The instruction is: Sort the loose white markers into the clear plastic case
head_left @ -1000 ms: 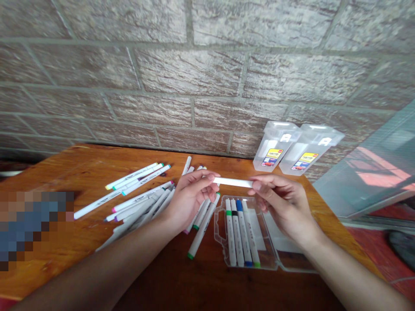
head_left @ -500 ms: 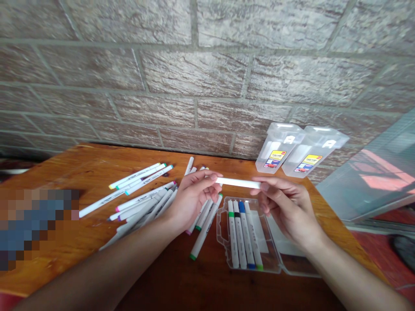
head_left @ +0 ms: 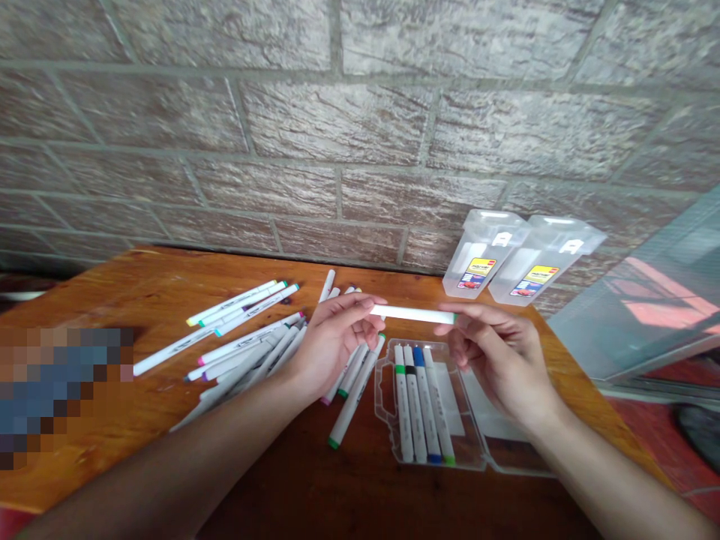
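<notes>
The left hand (head_left: 340, 341) is holding a white marker (head_left: 416, 313) by its left end, thumb and fingers pinching together on it. The right hand (head_left: 495, 345) is meeting the other end, where a green tip is showing beside the thumb; one finger is lying behind the marker there, but whether this hand is gripping it or only touching it, I cannot tell. The marker is running almost level between the two hands, dipping slightly toward the right, and it is hanging in the air above the table (head_left: 292, 484). Below it, a clear plastic case (head_left: 384, 367) is lying open, its right half partly hiding under the right hand and forearm. Four markers (head_left: 427, 409) are lying side by side in the left half of the case, showing green, black and blue near their far ends, and blue and light green on two of the near ends. Just left of the case, a green-ended marker (head_left: 357, 394) is lying at a slant, close beneath the left hand. Farther left, a loose pile of markers (head_left: 247, 360) is spreading over the wood, the left hand and arm covering part of it, and a few more markers (head_left: 241, 304) are lying beyond. At the back right, two clear boxes (head_left: 478, 236) with yellow and blue labels (head_left: 477, 274) are standing next to each other near the brick wall (head_left: 371, 124).
</notes>
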`<state>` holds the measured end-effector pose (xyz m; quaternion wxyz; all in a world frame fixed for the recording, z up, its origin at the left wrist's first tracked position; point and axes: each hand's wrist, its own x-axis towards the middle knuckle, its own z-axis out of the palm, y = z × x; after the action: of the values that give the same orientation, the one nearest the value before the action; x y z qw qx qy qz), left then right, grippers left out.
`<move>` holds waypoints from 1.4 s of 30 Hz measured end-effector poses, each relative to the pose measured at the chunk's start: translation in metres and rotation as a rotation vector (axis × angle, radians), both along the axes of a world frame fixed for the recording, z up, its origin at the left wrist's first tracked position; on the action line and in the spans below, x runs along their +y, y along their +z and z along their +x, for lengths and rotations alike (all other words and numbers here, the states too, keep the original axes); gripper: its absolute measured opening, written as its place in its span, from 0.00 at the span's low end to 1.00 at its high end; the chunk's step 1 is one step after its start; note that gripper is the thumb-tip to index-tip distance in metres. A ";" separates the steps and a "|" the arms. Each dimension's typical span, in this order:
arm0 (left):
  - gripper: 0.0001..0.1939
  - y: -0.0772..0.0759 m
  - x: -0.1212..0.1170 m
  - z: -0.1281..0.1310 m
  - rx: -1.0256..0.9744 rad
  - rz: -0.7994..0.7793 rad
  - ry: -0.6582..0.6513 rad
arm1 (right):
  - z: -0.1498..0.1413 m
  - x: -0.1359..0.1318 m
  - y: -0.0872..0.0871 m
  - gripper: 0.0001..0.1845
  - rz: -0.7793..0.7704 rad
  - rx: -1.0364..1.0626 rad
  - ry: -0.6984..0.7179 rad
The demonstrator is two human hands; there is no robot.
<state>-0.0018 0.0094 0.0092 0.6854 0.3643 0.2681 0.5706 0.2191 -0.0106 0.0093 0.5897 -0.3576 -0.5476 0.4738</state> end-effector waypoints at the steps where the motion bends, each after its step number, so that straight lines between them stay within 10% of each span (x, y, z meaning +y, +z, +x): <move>1: 0.08 0.000 0.000 0.000 -0.002 -0.002 0.002 | 0.000 0.000 0.001 0.10 -0.001 0.006 0.003; 21: 0.10 -0.003 0.000 0.000 0.084 0.042 -0.018 | -0.002 -0.001 0.005 0.08 0.031 -0.094 -0.063; 42: 0.15 0.000 -0.006 -0.003 0.063 0.176 -0.119 | -0.004 0.014 0.010 0.16 -0.282 0.180 -0.111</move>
<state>-0.0048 0.0032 0.0096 0.6746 0.4562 0.2160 0.5386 0.2155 0.0031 0.0188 0.6056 -0.4224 -0.4003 0.5428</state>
